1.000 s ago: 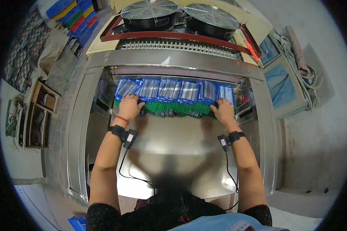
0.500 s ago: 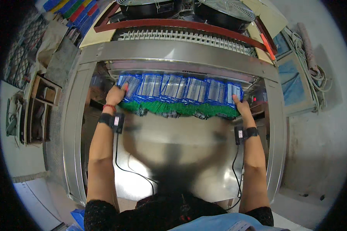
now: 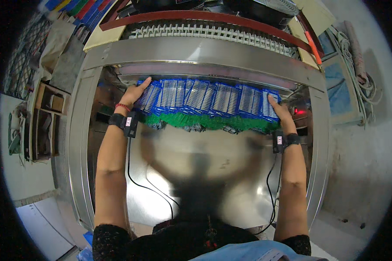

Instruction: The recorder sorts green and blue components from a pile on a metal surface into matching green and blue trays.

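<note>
A long row of blue-edged flat packs (image 3: 198,96), each with a ribbed silvery face, lies side by side and overlapping. Beneath them shows a green bristly layer (image 3: 213,122) with dark clumps along its near edge. My left hand (image 3: 136,92) grips the row's left end, its thumb stretched up along the edge and its other fingers largely hidden. At the opposite end my right hand (image 3: 281,112) holds on, thumb over the last pack, fingers out of sight at the outer side. Both are on a shiny metal surface (image 3: 200,152).
A steel frame (image 3: 204,50) surrounds the opening, with a white link conveyor (image 3: 209,34) and a dark red bar (image 3: 200,15) beyond. Black devices with cables (image 3: 130,124) are strapped to my wrists. Wooden shelves (image 3: 45,117) stand left; coiled rope (image 3: 365,87) hangs right.
My left thumb has shifted from over the leftmost pack to its upper outer edge. The right hand and the row's right end appear slightly further right, partly because the view moved.
</note>
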Motion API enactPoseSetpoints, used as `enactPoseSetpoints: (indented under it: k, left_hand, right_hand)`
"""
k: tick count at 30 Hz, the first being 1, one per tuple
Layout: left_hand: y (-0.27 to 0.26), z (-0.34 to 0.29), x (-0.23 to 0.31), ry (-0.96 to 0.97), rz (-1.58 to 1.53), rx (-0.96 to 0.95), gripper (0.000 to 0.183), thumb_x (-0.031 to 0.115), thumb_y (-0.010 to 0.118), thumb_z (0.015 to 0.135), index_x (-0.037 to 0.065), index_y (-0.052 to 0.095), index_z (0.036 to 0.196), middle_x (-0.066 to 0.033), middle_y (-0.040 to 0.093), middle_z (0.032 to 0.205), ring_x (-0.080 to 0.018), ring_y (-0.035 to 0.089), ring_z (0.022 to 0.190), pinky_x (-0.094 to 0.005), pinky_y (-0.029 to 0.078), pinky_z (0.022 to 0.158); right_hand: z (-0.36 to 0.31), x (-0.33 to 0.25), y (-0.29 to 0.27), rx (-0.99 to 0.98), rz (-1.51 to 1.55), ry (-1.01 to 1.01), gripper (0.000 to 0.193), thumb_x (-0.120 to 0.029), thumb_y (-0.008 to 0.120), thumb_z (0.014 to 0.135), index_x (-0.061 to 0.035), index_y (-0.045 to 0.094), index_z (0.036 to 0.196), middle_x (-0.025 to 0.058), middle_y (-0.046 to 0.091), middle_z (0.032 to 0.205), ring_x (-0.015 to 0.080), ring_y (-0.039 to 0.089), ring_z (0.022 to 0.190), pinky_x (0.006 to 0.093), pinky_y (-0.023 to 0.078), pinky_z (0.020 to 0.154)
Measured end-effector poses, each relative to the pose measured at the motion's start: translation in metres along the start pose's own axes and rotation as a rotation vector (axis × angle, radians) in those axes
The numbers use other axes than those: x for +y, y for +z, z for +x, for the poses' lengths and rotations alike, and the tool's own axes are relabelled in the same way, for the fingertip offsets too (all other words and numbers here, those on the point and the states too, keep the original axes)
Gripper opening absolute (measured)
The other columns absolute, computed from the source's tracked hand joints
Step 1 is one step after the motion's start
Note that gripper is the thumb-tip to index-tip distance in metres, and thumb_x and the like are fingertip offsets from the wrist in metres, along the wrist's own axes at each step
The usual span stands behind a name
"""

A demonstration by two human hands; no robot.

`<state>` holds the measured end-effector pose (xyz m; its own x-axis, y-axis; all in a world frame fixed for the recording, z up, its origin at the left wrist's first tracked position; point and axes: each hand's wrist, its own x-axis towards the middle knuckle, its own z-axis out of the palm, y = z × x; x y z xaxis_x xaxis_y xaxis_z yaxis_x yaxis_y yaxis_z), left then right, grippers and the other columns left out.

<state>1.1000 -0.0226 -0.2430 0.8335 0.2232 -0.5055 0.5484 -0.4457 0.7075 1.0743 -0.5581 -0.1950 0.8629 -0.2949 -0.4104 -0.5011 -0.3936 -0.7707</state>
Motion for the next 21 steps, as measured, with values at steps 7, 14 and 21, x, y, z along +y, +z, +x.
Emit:
enactPoseSetpoints:
  k: [7,14,21]
  left_hand:
    - [0.014,-0.004,0.0,0.159,0.064,0.093,0.091,0.067,0.061,0.068,-0.013,0.055,0.11,-0.0249,0.059,0.11,-0.0309,0.058,0.104,-0.0342,0.043,0.09]
    - [0.022,-0.015,-0.009,0.112,0.115,0.086,0.085,0.063,0.065,0.068,-0.011,0.055,0.109,-0.0241,0.061,0.105,-0.0315,0.06,0.1,-0.0357,0.045,0.087]
    - [0.012,-0.025,-0.002,0.094,0.201,0.055,0.081,0.06,0.067,0.069,-0.01,0.054,0.107,-0.0227,0.063,0.101,-0.0298,0.061,0.096,-0.0363,0.046,0.083]
  right_hand:
    - [0.011,0.012,-0.001,-0.094,0.004,-0.077,0.079,-0.052,0.069,0.074,0.0054,0.047,0.123,0.0157,0.057,0.116,0.0228,0.055,0.105,0.032,0.041,0.091]
    - [-0.001,0.002,0.003,-0.016,-0.058,-0.008,0.071,-0.052,0.071,0.071,0.0025,0.056,0.113,0.0151,0.062,0.108,0.0222,0.058,0.102,0.032,0.043,0.089]
    - [-0.01,-0.014,-0.001,-0.042,-0.079,-0.003,0.064,-0.048,0.071,0.072,0.0028,0.058,0.107,0.0153,0.064,0.101,0.022,0.061,0.094,0.0331,0.047,0.083]
